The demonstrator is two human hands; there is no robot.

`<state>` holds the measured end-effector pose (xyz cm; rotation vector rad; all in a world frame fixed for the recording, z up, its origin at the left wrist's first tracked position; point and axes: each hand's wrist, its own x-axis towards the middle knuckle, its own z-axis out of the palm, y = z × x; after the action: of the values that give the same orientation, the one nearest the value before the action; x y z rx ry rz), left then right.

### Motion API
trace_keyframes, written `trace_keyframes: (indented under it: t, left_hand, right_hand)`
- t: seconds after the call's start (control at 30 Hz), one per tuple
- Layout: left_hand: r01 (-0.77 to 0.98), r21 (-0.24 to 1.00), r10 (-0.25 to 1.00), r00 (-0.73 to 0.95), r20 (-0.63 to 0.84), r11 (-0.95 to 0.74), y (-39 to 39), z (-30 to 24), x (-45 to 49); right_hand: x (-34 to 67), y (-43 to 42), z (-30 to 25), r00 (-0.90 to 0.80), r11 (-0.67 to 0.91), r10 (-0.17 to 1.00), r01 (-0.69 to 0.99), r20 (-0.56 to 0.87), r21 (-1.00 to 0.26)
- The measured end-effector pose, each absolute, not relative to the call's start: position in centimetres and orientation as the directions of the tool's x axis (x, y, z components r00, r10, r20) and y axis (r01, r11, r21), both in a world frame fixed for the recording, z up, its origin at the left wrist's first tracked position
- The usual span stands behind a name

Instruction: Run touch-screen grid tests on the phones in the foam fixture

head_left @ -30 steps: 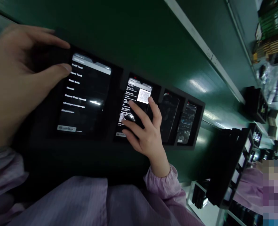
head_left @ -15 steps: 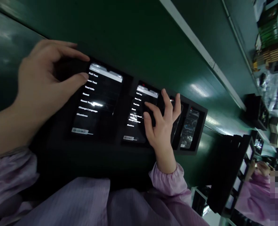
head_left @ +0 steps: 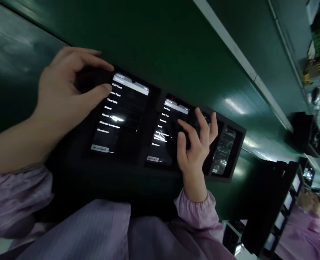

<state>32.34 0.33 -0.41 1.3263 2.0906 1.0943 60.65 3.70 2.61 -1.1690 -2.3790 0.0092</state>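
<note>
Several phones lie in the slots of a long black tray [head_left: 240,144]. The leftmost phone [head_left: 124,119] is lit with a white-on-black menu reading Full Test, Test Info and Reset, and carries a barcode label near its bottom. At its upper left edge are the thumb and index finger of my left hand [head_left: 63,88], spread apart; its other fingers are partly hidden. A second phone [head_left: 162,150] shows the same menu. My right hand [head_left: 196,144] is open over that phone's right side, fingers spread. Behind it a third phone is mostly covered. The far right phone [head_left: 224,151] has a dark, reflective screen.
Beneath the tray is a green work surface [head_left: 154,47], crossed by a pale metal strip [head_left: 230,47]. Black slotted racks [head_left: 271,202] stand at the right, near a person in a pink smock [head_left: 298,231]. A black box [head_left: 304,131] sits farther along the bench.
The whole view has shifted, so tray and hands appear slightly farther right. My right index fingertip has moved from the second phone's menu area toward its right edge. My left hand keeps its place.
</note>
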Motion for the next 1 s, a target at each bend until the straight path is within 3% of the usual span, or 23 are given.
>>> trace_keyframes:
  t: [0.43,0.57,0.73,1.0]
  left_hand:
    - [0.465,0.832,0.894,-0.441,-0.079,0.303,0.9,1.5,32.7]
    - [0.490,0.799,0.891,-0.438,-0.118,0.347,1.0,1.7,32.6]
    - [0.450,0.846,0.904,-0.420,-0.082,0.286,0.4,1.9,32.7]
    - [0.503,0.829,0.958,-0.256,-0.126,0.244,0.2,0.7,30.6]
  right_hand:
    - [60.7,3.2,2.8,-0.497,0.677,0.718,0.661,0.488,-0.323]
    - [60.8,3.3,2.9,-0.482,0.684,0.698,0.666,0.530,-0.297]
    - [61.3,2.8,3.2,-0.468,0.691,0.677,0.670,0.568,-0.271]
    - [62.5,0.0,3.7,-0.614,0.749,0.657,0.594,0.437,-0.292]
